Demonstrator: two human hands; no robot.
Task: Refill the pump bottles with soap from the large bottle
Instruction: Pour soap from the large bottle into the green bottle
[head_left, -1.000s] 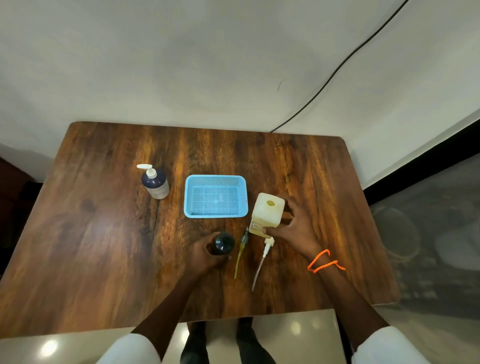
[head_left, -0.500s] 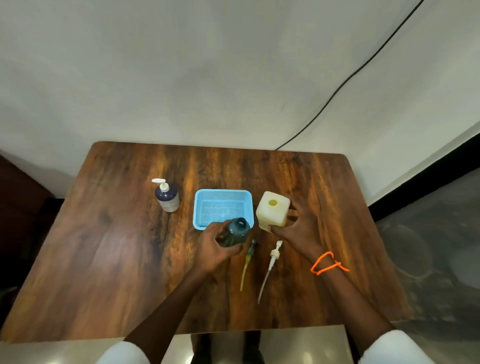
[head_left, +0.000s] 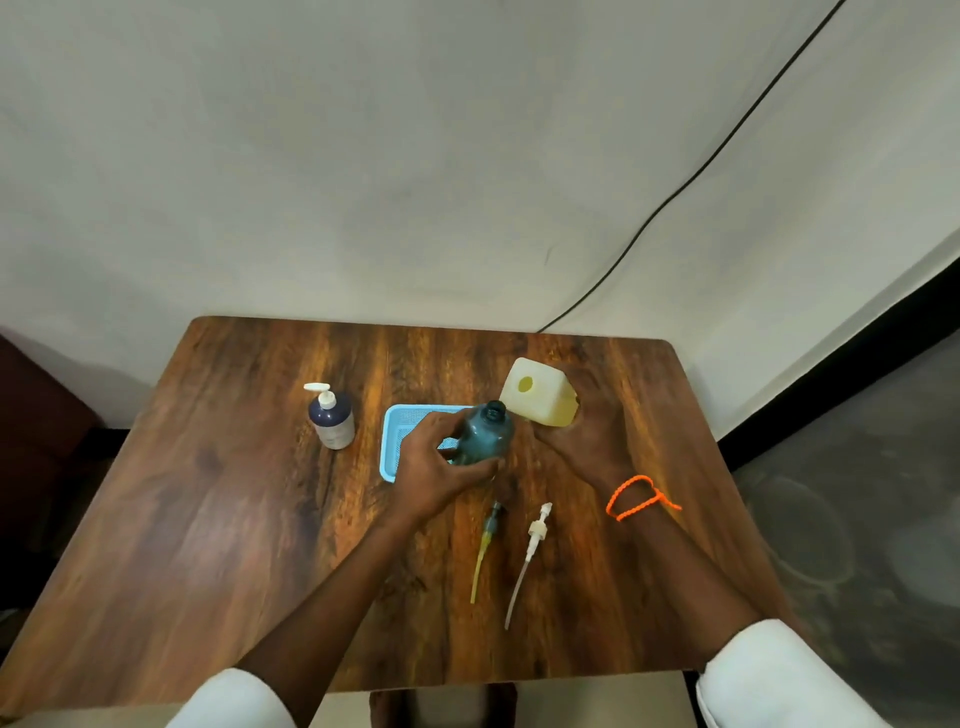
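Note:
My left hand (head_left: 434, 467) grips a dark teal bottle (head_left: 483, 434) with no pump, held tilted above the blue basket (head_left: 402, 441), its open neck pointing up and to the right. My right hand (head_left: 584, 441) grips the large cream soap bottle (head_left: 537, 397), lifted and tilted left so its open mouth faces the teal bottle. Two removed pumps lie on the table near me: one dark with a yellow tube (head_left: 485, 540) and one white with a clear tube (head_left: 530, 545). A dark blue pump bottle (head_left: 332, 418) stands to the left with its white pump on.
Everything sits on a wooden table (head_left: 208, 519) against a pale wall. A black cable (head_left: 675, 192) runs down the wall to the table's back edge. An orange band (head_left: 639, 498) circles my right wrist. Dark floor lies to the right.
My left hand lifted the teal bottle off the table and carried it back over the basket. My right hand raised and tilted the large cream bottle toward it.

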